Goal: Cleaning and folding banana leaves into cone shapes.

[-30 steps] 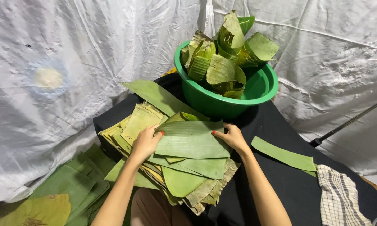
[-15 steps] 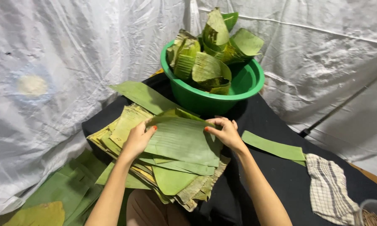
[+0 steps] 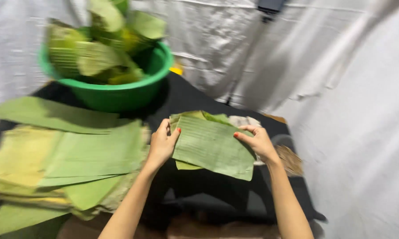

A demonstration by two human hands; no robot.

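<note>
— Two hands on one leaf piece, that's what you have. Your left hand (image 3: 162,144) pinches the left edge of the cut banana leaf (image 3: 213,146), thumb on top and fingers curled under; your right hand (image 3: 259,142) grips the right edge the same way, closed lightly on it.

— Where does the leaf sit?

— Centre of the frame, held just above the dark desk (image 3: 195,95), with a second, smaller leaf showing beneath its upper and lower left edges. Whether that one is in your grip too, I cannot tell.

— How do you handle it well?

— Keep both hands level so the leaf stays flat; I judge it tears easily along the ribs, so pull along them, not across. Hold by the edges only, as you do.

— And around you?

— At the left of the frame lies the stack of leaves (image 3: 71,163), just beside your left wrist. The green basin (image 3: 120,95) full of folded leaves stands at the upper left, well apart from your hands. White sheeting (image 3: 350,110) hangs at the right, and a checked cloth (image 3: 246,121) peeks out behind the leaf. Mind the motion blur: move slower.
</note>
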